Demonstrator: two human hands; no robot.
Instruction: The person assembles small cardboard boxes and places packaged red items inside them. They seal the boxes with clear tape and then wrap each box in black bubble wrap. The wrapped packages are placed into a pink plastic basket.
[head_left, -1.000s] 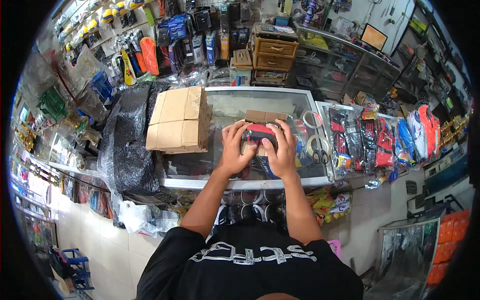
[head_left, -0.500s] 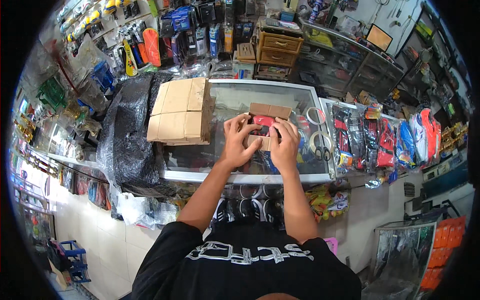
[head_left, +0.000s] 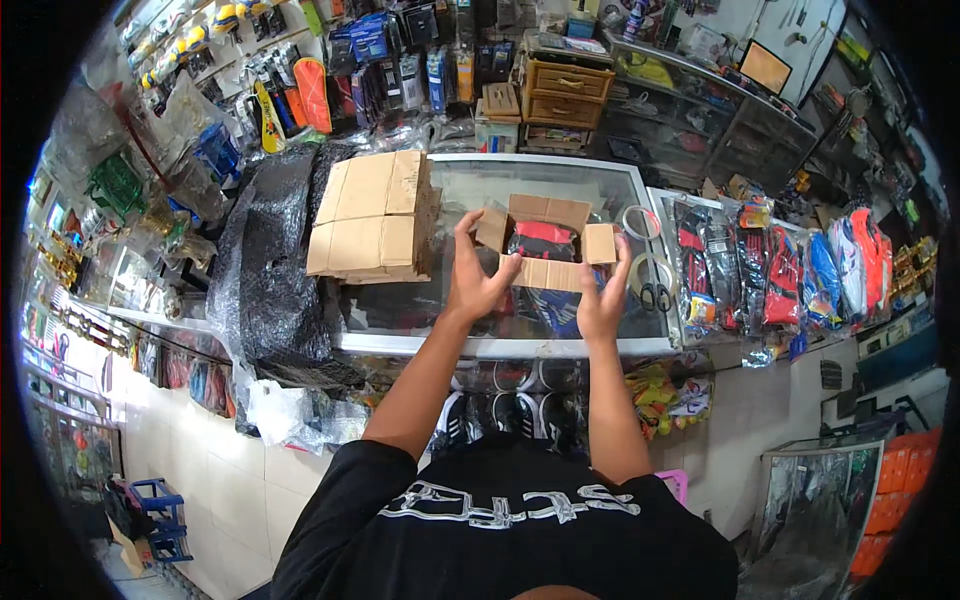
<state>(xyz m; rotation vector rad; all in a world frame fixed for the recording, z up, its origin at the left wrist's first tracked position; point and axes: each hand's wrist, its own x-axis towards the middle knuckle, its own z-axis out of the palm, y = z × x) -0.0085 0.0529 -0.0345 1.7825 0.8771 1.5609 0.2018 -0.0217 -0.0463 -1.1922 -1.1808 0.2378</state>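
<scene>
A small brown cardboard box [head_left: 546, 273] sits on the glass counter with its flaps folded outward. Inside it lies a red and black item [head_left: 542, 240], perhaps wrapped in plastic; its kind is unclear. At the box's left side, my left hand [head_left: 476, 284] is spread, fingers by the left flap [head_left: 491, 229] and thumb at the front flap's corner. My right hand [head_left: 604, 305] is open around the right flap [head_left: 600, 244], thumb raised near the front edge and fingers along the outer side.
Flattened cardboard boxes [head_left: 365, 217] are stacked left of the box, beside black plastic wrap [head_left: 262, 260]. Tape rolls [head_left: 641, 222] and black-handled scissors [head_left: 655, 296] lie to the right. Bagged sports goods [head_left: 780, 275] line the right counter; a wooden drawer cabinet [head_left: 567, 92] stands behind.
My hands have moved apart to the box's two sides. The side flaps now stand folded outward, and more of the red and black item shows. The view has shifted slightly.
</scene>
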